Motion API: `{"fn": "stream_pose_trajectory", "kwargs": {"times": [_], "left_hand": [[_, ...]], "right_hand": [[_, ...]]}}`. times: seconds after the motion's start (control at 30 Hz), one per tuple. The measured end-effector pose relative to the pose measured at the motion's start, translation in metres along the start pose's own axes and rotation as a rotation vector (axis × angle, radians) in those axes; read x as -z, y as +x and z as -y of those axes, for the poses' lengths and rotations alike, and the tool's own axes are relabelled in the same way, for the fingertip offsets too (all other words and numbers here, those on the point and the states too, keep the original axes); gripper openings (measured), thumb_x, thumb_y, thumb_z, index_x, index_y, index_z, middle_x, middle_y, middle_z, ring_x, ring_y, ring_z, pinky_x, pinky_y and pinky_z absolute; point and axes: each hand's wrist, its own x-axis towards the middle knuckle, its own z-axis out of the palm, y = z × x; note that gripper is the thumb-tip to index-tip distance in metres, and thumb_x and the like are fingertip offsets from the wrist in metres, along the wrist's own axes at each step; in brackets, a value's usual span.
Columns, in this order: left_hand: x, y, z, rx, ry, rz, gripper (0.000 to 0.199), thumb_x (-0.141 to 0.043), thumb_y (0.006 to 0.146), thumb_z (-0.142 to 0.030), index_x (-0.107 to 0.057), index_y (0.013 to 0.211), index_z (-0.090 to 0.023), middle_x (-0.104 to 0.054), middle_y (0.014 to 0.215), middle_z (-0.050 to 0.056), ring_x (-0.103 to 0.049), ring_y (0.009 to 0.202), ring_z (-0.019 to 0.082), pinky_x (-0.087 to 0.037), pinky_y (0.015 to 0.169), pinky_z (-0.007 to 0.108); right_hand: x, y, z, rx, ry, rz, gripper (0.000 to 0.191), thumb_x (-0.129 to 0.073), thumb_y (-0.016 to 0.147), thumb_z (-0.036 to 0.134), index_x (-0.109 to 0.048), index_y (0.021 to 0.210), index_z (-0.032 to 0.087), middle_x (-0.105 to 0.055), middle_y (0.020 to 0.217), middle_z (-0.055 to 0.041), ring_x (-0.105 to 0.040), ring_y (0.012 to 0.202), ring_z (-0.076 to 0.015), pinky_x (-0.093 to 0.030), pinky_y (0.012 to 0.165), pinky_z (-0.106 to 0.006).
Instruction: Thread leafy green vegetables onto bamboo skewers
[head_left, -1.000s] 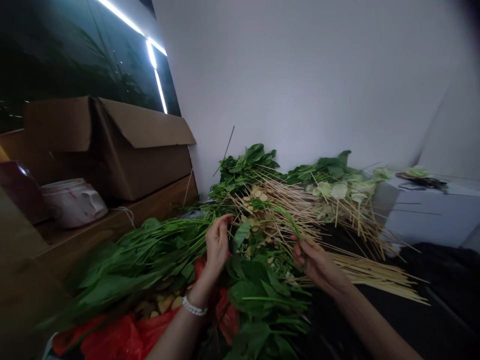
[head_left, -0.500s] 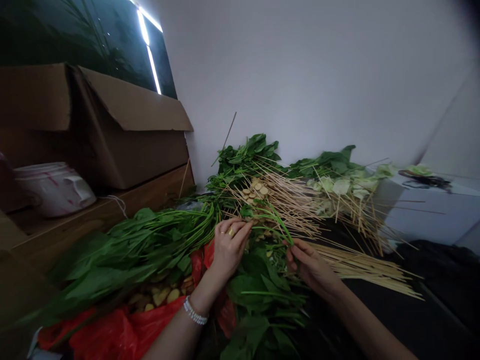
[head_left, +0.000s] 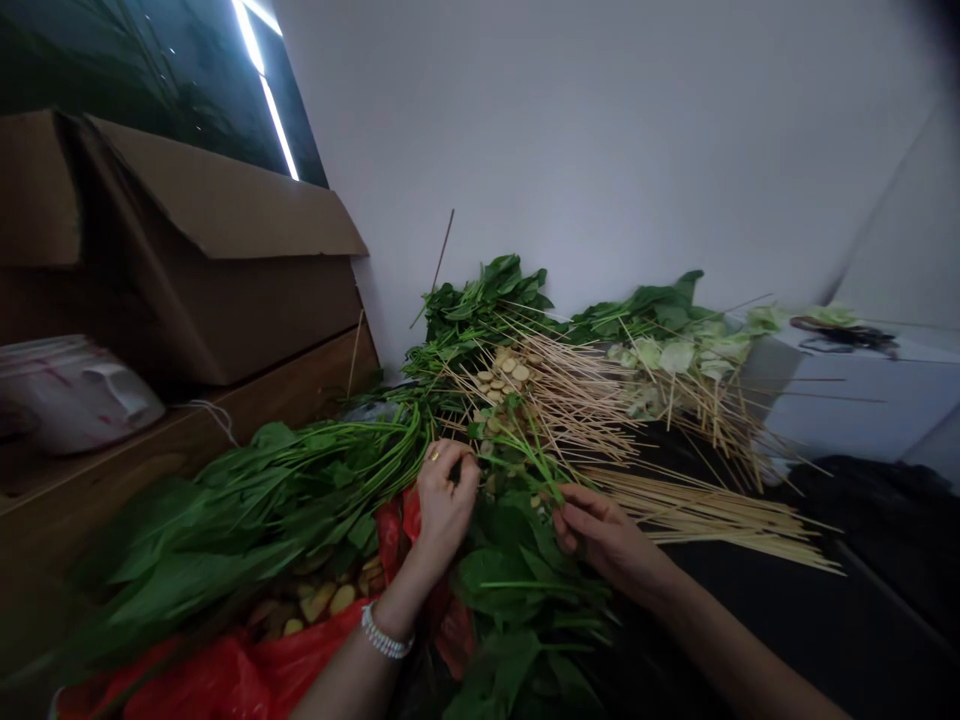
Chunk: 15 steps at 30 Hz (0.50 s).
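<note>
My right hand [head_left: 611, 540] pinches a few thin green vegetable stems [head_left: 536, 455] between thumb and fingertips; they slant up and left from it. My left hand [head_left: 448, 495], with a ring and a beaded bracelet, is closed in a pinch at the stems' left. Whatever its fingertips hold is too small to make out. Below and between the hands lies a pile of broad green leaves [head_left: 499, 570]. A larger heap of leafy greens [head_left: 247, 510] spreads to the left of my left hand. Just beyond are skewered pale slices [head_left: 506, 372].
Bamboo skewers [head_left: 720, 515] lie right of my right hand, and more skewers [head_left: 577, 390] fan out behind. Skewered pale leaves [head_left: 671, 355] sit back right. A red plastic bag [head_left: 247, 670] with loose slices [head_left: 319, 600] is front left. A cardboard box [head_left: 225, 310] and white tub [head_left: 71, 395] stand left.
My left hand has drawn back slightly left from the stems, its fingers curled tighter. My right hand has shifted a little left and down with the stems. The view has turned slightly.
</note>
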Motion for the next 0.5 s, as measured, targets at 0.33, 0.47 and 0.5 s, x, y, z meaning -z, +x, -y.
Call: {"fn": "stream_pose_trajectory", "kwargs": {"times": [0.33,0.47,0.5], "left_hand": [[0.005,-0.006,-0.007,-0.208,0.001,0.025,0.009,-0.055,0.092,-0.026,-0.062,0.092,-0.020,-0.061,0.080,0.000,-0.059,0.071,0.012,-0.047,0.064,0.023],[-0.004,-0.020,-0.015,-0.493,0.168,0.194,0.027,-0.065,0.088,-0.032,-0.063,0.113,-0.021,-0.062,0.094,0.006,-0.064,0.083,0.015,-0.053,0.069,0.024],[-0.006,-0.022,-0.016,-0.506,0.194,0.209,0.028,-0.064,0.089,-0.033,-0.063,0.114,-0.022,-0.061,0.097,0.007,-0.064,0.083,0.015,-0.053,0.069,0.025]], "right_hand": [[0.004,0.006,-0.006,0.022,-0.084,-0.079,0.032,-0.079,0.075,0.041,-0.070,0.095,0.018,-0.065,0.069,0.0013,-0.054,0.056,-0.0079,-0.036,0.057,-0.023],[0.005,0.006,-0.009,0.029,-0.162,-0.045,0.034,-0.077,0.076,0.042,-0.068,0.099,0.017,-0.067,0.071,0.0011,-0.057,0.057,-0.0089,-0.039,0.059,-0.024],[0.005,0.006,-0.010,0.025,-0.185,-0.036,0.034,-0.076,0.077,0.041,-0.068,0.100,0.017,-0.068,0.072,0.0009,-0.058,0.057,-0.0093,-0.040,0.059,-0.024]]}}
